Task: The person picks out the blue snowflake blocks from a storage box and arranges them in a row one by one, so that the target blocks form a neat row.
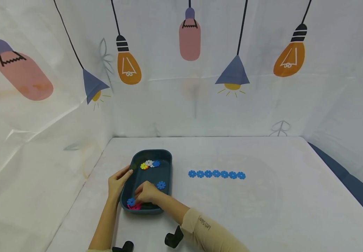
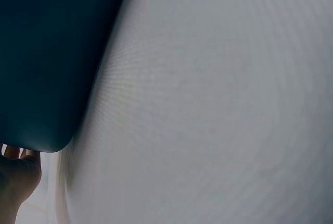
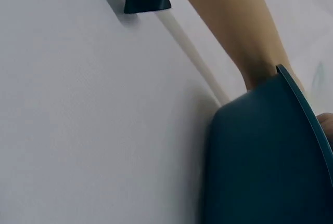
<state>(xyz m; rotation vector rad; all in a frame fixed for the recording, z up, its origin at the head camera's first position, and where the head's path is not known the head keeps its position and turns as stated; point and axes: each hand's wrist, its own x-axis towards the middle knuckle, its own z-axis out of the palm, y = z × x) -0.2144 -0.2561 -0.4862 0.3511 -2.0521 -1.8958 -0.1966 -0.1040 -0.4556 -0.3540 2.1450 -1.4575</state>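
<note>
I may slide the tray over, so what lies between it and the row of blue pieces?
The head view shows only bare white tabletop between the tray and the row of blue pieces.

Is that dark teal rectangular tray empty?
No, it isn't empty: blue, white, yellow and pink flower-shaped discs lie inside the tray.

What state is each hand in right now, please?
Left hand: closed on the side of the dark tray, holding it.
Right hand: inside the tray near a blue piece; whether it grips anything cannot be told.
</note>
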